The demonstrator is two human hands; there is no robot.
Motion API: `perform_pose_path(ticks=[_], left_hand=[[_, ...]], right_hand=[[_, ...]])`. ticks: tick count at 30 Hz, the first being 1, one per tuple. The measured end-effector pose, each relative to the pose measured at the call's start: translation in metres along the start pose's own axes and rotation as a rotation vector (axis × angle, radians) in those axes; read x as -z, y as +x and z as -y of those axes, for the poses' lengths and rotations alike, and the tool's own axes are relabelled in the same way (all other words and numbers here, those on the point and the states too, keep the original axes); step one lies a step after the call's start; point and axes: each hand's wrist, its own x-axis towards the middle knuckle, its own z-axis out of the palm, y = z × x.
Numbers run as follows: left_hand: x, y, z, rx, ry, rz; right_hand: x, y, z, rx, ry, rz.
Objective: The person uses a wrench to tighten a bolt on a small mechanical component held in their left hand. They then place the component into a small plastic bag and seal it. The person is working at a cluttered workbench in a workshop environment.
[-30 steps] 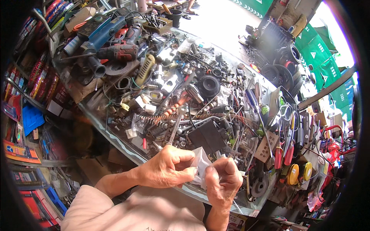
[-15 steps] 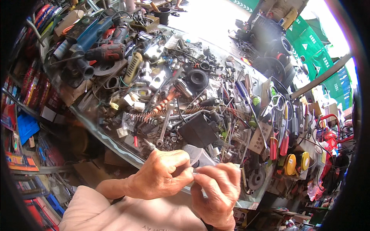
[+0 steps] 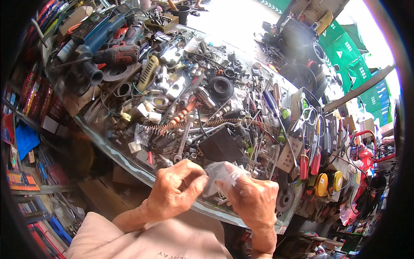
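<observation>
A clear, crumpled plastic bag [image 3: 219, 173] is in front of me over the near edge of the cluttered bench. My right hand [image 3: 255, 199] is closed on it, with thin plastic draped about its fingertips. Beside the bag's left edge, my left hand [image 3: 174, 190] is curled, thumb and forefinger brought close together. Whatever lies between those fingertips, if anything, is too small to name. Just beyond the hands lie a black box-shaped part [image 3: 221, 145] and a combination spanner [image 3: 183, 140].
The glass bench top [image 3: 129, 166] is heaped with springs, fittings and small parts. A red-black power drill [image 3: 118, 55] and a blue angle grinder [image 3: 103, 36] lie at the far left. Scissors [image 3: 308, 116], red-handled pliers [image 3: 316, 162] and yellow tape rolls [image 3: 321, 184] hang at the right.
My hands, pressed together before, have moved apart. The right hand has risen and turned, now gripping the plastic bag from above. The left hand has shifted slightly left.
</observation>
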Motion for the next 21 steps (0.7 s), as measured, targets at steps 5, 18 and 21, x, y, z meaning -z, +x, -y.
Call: perform_pose_path(ticks=[5, 18, 21], left_hand=[[0.001, -0.007, 0.019, 0.152, -0.012, 0.009], [-0.009, 0.028, 0.008, 0.481, -0.979, 0.214], [-0.003, 0.034, -0.013, 0.374, -0.628, 0.218]], right_hand=[[0.007, -0.009, -0.018, -0.049, 0.372, -0.146], [-0.028, -0.022, -0.029, -0.380, 0.931, -0.517], [-0.049, -0.017, -0.032, -0.264, 1.302, -0.528]])
